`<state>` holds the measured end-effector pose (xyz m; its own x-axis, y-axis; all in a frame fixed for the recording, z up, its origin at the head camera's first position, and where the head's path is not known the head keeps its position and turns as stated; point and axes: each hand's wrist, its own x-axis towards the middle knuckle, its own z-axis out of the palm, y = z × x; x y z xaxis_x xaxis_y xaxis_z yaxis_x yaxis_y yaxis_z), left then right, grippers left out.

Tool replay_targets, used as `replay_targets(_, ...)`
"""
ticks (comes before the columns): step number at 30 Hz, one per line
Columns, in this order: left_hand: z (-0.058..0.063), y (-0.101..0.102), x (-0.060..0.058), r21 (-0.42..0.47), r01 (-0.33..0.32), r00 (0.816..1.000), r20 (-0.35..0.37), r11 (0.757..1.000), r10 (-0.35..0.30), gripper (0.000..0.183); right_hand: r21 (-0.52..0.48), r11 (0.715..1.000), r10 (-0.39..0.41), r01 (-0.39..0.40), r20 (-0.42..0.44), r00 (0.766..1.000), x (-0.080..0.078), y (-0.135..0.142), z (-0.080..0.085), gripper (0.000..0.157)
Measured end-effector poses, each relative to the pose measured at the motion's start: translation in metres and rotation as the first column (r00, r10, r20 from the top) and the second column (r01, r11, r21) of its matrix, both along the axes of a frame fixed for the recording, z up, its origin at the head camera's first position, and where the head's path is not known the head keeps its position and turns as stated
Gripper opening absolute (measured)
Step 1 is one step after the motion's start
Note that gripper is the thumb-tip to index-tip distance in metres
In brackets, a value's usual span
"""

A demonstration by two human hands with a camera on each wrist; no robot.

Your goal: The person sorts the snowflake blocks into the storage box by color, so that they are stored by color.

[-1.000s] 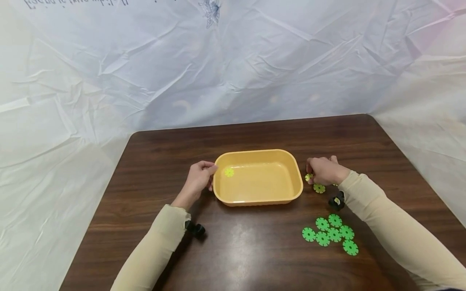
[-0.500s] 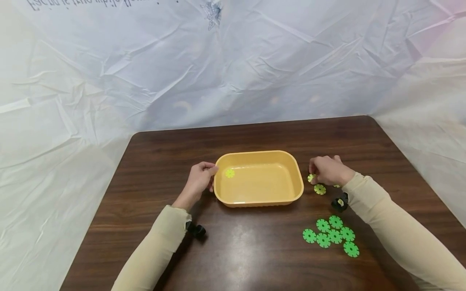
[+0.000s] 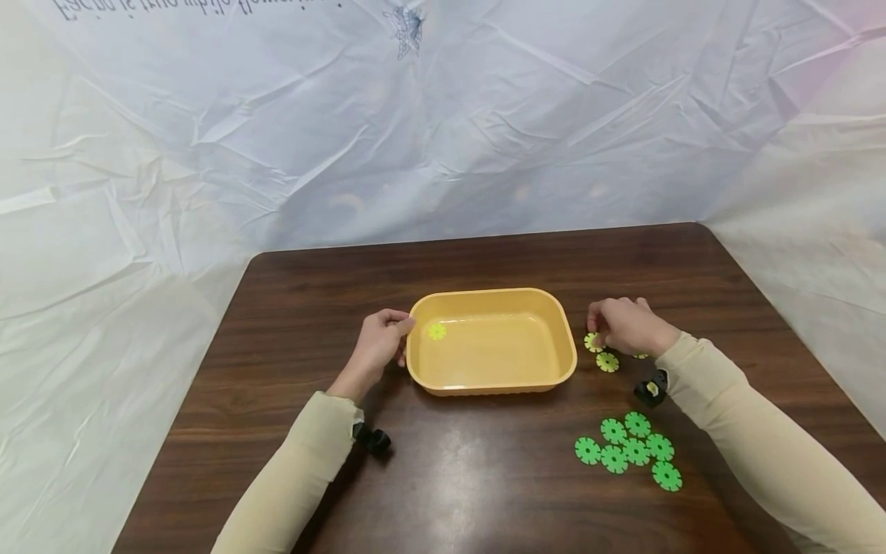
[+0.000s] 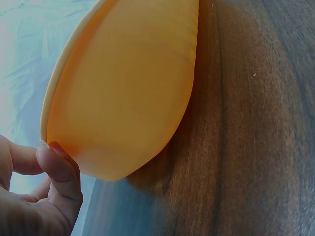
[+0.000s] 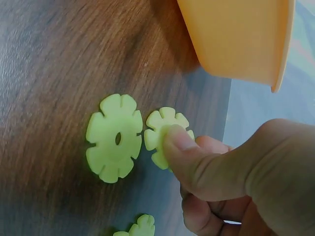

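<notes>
In the head view, a yellow plastic basin (image 3: 491, 350) stands mid-table with one yellow-green notched disc (image 3: 437, 331) lying inside at its left end. My left hand (image 3: 377, 342) pinches the basin's left rim; the left wrist view shows thumb and finger (image 4: 61, 164) meeting at the edge. Just right of the basin, my right hand (image 3: 631, 325) pinches a yellow-green snowflake disc (image 5: 161, 130), thumb (image 5: 187, 152) across its face. Whether that disc is off the table I cannot tell. Another yellow-green disc (image 5: 114, 139) lies beside it, and one more (image 5: 140, 227) is partly cut off.
Several green notched discs (image 3: 626, 446) lie in a cluster on the dark wooden table (image 3: 291, 308), nearer than the right hand. Black camera mounts (image 3: 374, 438) hang at both wrists. A pale wrinkled sheet (image 3: 443, 138) rises behind the table.
My right hand and the disc at its fingertips have shifted slightly to the right. The left hand stays at the basin's rim, and the green discs lie as before.
</notes>
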<state>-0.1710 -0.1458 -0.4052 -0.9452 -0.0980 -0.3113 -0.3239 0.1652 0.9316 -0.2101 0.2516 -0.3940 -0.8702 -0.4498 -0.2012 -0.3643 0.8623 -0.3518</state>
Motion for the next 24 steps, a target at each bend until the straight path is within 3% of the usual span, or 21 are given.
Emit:
replay_targets(10,-0.001,0.000,-0.001,-0.008,0.000,1.000,0.002,1.000,0.000,0.024,-0.069,0.997,0.018,-0.017,0.017,1.000,-0.003,0.006,0.004,0.014)
replay_targets(18,0.001,0.001,-0.001,-0.016,0.004,1.000,-0.001,1.000,-0.004,0.024,-0.137,0.990,-0.048,0.042,-0.038,0.998,-0.009,0.012,0.019,0.005)
replay_targets(24,0.002,0.001,-0.001,-0.016,0.010,1.000,-0.005,1.000,-0.010,0.024,-0.203,0.976,-0.094,0.082,-0.053,0.994,-0.012,0.007,0.029,0.009)
